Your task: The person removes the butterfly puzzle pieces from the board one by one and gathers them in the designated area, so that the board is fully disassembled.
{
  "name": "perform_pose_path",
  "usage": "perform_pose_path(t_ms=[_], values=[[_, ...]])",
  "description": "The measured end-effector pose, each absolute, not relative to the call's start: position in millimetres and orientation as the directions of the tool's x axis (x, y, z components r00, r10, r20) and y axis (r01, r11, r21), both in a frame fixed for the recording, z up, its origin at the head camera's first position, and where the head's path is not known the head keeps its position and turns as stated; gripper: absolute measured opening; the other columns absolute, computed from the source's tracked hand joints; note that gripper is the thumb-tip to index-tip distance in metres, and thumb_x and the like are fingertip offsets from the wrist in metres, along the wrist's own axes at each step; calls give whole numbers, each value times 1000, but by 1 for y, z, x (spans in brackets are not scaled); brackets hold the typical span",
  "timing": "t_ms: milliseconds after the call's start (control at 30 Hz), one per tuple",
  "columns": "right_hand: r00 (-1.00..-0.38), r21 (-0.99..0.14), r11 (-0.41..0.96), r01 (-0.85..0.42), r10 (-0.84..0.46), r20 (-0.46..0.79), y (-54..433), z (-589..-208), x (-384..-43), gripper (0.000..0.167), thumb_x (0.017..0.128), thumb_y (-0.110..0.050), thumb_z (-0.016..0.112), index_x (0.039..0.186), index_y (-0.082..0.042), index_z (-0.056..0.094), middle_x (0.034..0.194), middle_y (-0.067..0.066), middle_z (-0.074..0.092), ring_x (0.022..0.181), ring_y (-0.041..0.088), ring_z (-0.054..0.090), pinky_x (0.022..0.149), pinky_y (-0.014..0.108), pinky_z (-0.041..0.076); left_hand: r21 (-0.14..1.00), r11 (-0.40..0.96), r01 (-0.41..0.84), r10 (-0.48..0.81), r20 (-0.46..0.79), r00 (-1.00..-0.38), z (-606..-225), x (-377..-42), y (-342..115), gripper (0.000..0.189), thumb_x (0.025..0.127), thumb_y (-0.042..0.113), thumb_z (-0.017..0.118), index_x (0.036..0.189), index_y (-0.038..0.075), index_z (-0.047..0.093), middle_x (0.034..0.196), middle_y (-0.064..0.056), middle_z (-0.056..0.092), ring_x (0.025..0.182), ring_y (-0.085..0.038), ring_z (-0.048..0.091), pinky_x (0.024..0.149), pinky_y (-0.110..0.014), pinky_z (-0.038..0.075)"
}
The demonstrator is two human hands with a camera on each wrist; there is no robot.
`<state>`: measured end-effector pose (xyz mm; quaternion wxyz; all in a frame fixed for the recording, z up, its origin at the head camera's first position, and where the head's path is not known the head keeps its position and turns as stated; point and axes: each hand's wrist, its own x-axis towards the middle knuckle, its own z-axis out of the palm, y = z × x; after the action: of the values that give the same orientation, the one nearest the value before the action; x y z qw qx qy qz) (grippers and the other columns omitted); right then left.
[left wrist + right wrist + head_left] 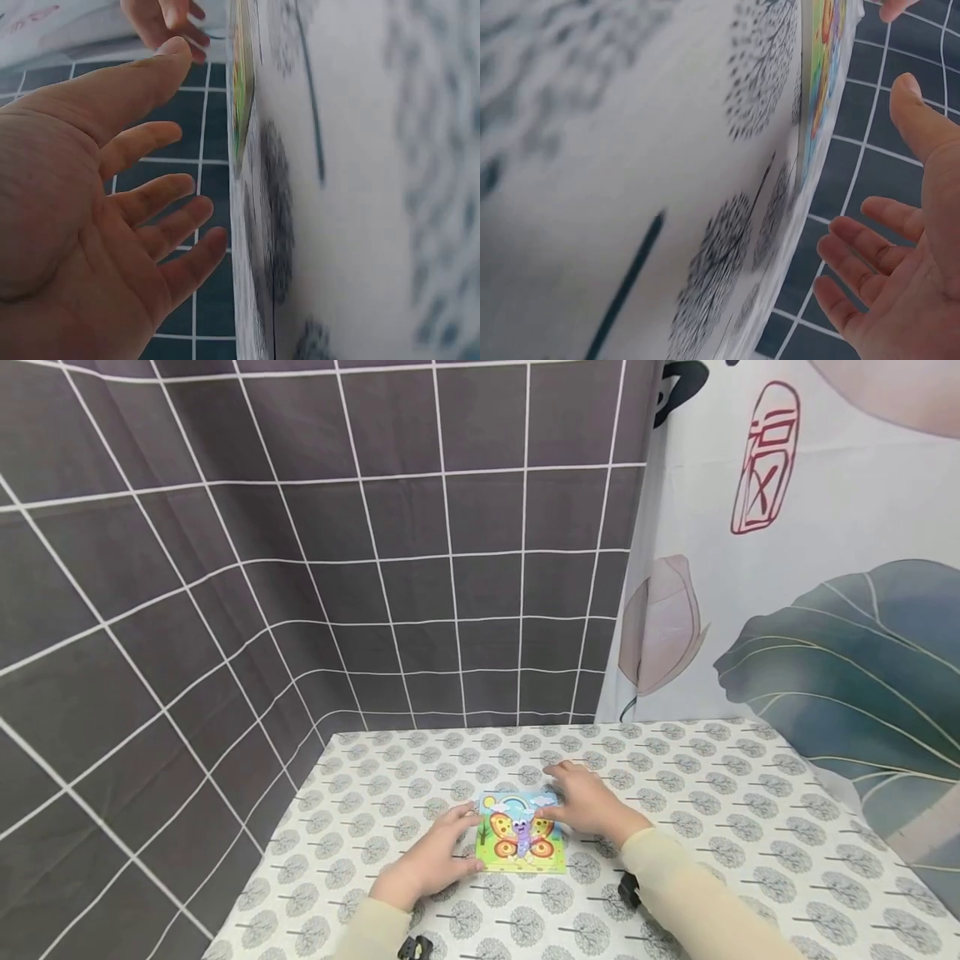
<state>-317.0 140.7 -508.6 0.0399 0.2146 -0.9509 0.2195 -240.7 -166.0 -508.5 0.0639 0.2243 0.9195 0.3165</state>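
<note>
A square butterfly picture puzzle board (521, 832) lies flat on the patterned cloth, its purple and orange butterfly under a rainbow. At its left edge is my left hand (437, 853), thumb near the lower corner and fingers toward the upper one. My right hand (588, 803) is over the board's right side, thumb overlapping the picture in the head view. Seen from the left wrist, the fingers (161, 195) are spread and relaxed with nothing in them. In the right wrist view the right hand's fingers (862, 255) are loosely extended too, beside the thin edge of the board (821, 75).
A white tablecloth (360, 877) printed with grey trees covers the table. Behind and to the left hangs a dark curtain (480, 593) with a white grid. At the right is a pale curtain (690, 510) with leaf prints. Dark wrist straps (415, 947) sit at both sleeves.
</note>
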Motion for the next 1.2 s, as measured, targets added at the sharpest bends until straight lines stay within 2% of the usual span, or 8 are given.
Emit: perform_pose_path(t_ms=[200,300,433,633,900,1200], values=[[-913,-407,821,-401,-395,103,123,-510,-320,80,85,-50,85,147,-7,59,151,23,53,140,44,48,118,63,38,600,687,409,478,50,-877,-509,-238,-157,58,92,29,80,146,18,62,162,-6,42,149,-33,40,120,-56,37],[-910,-397,823,-406,-402,98,115,-510,-322,75,85,-48,85,144,-8,61,149,22,55,137,42,52,116,62,41,594,675,437,499,68,-864,-509,-237,-155,57,92,27,80,145,17,63,159,-7,45,146,-33,43,119,-56,39],[-902,-380,821,-426,-419,106,104,-511,-322,67,84,-44,87,137,-9,67,137,14,63,125,34,60,111,57,48,585,679,443,509,59,-858,-509,-235,-154,57,91,27,80,145,19,63,158,-6,45,145,-32,44,118,-56,40],[-882,-374,802,-466,-456,120,88,-516,-323,58,83,-39,89,128,-7,72,124,9,67,116,29,63,106,52,52,551,688,471,535,52,-843,-513,-234,-155,54,91,28,81,142,23,66,155,-1,49,143,-28,46,119,-53,41],[-851,-361,774,-520,-506,141,76,-516,-323,46,83,-32,89,120,-7,76,103,-2,63,94,15,59,93,40,57,526,702,479,539,46,-841,-516,-233,-152,53,89,26,84,138,24,67,152,1,51,141,-25,49,119,-47,43],[-859,-371,783,-500,-501,99,67,-517,-329,36,86,-29,86,116,-11,77,101,-3,61,93,15,58,93,39,57,501,719,481,525,62,-849,-518,-233,-151,50,90,22,82,138,22,67,152,1,52,141,-26,50,118,-48,42]])
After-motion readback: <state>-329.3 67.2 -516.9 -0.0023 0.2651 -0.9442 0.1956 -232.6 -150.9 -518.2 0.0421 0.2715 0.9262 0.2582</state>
